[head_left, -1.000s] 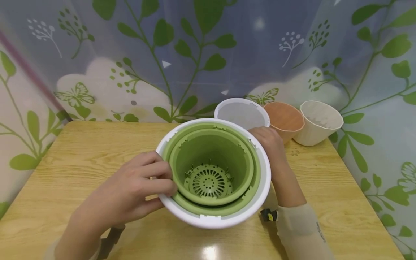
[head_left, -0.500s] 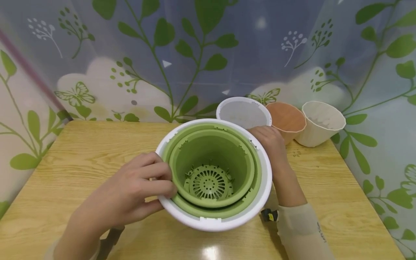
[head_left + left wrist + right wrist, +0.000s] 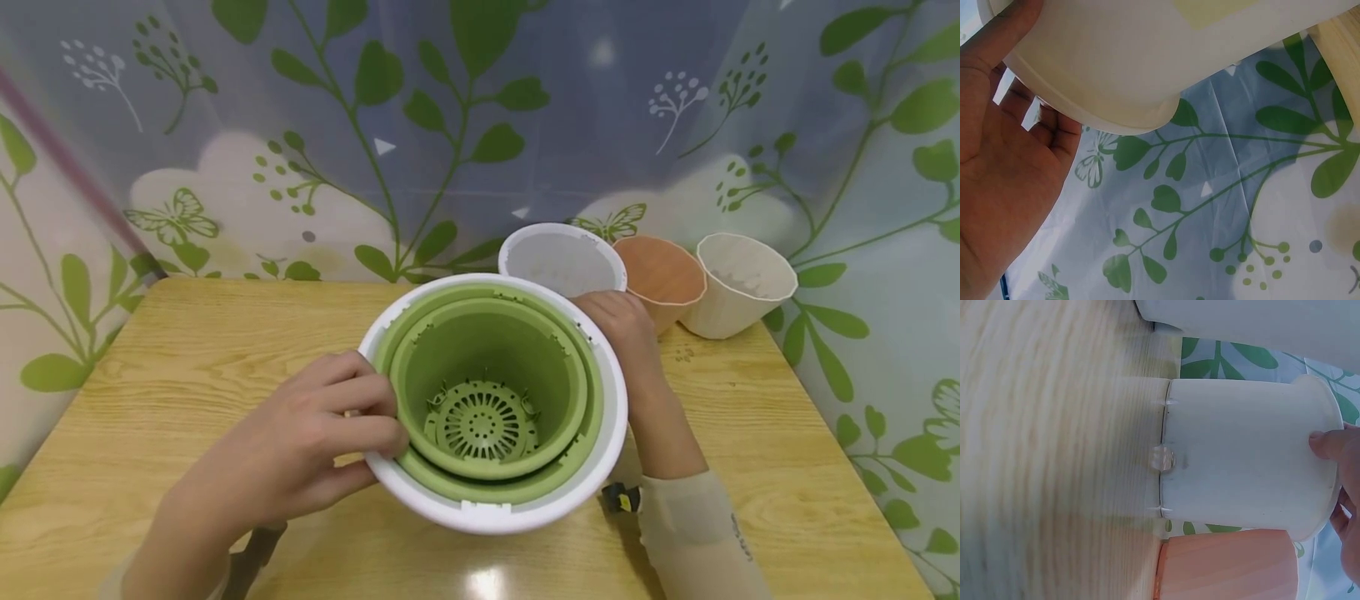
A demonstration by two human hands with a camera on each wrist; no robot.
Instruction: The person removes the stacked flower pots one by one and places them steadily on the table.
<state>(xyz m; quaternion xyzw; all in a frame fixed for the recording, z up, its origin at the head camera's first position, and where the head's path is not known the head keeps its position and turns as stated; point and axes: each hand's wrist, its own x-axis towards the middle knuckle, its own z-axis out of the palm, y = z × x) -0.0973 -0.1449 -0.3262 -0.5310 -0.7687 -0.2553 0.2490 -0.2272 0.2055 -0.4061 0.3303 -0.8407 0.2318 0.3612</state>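
My left hand point(image 3: 322, 425) grips the left rim of a white plastic flower pot point(image 3: 486, 521), with the thumb and fingers on either side of the edge. Inside that pot sit an outer green pot point(image 3: 517, 493) and a smaller green pot point(image 3: 480, 342) with a slotted bottom. Behind this nest, a second white pot point(image 3: 1235, 450) stands on the table. My right hand point(image 3: 626, 333) pinches its rim; the thumb point(image 3: 1325, 444) lies outside the wall in the right wrist view. Whether the nested pots rest on the table is hidden.
An orange faceted pot point(image 3: 663, 275) stands right of the rear white pot, with a cream faceted pot point(image 3: 738, 292) beside it. Both are near the back edge of the wooden table point(image 3: 225, 333). A leaf-printed curtain point(image 3: 300, 100) hangs behind and along the sides.
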